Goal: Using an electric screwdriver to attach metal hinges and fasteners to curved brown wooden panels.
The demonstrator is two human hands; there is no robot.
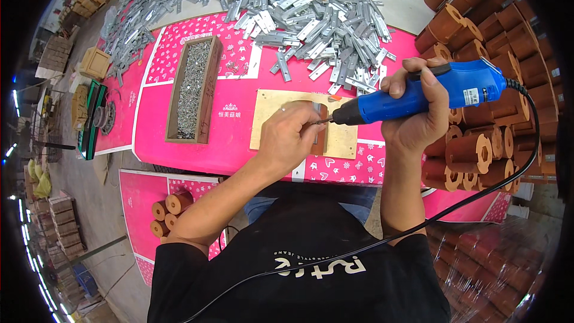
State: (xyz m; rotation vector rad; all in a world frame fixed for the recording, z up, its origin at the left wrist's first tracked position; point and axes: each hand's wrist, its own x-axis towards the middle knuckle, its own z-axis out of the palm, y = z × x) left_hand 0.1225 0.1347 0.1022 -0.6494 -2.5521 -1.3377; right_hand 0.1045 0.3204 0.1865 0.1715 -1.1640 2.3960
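My right hand (412,107) is wrapped round a blue electric screwdriver (418,97) with a black nose, held level and pointing left. Its thin bit reaches the fingertips of my left hand (289,133), which are pinched together at the bit's end; whatever they hold is too small and covered to make out. Under these fingertips lies a reddish-brown piece (320,137), with a bit of grey metal at its far end. It rests on a pale wooden board (269,98), partly hidden by my left hand.
A long wooden box (171,125) of small screws stands left of the board. Loose grey metal strips (323,30) are heaped beyond it on the pink-covered table (233,143). Brown cylinders (472,154) are stacked at right. The screwdriver's black cable (478,188) loops across my right arm.
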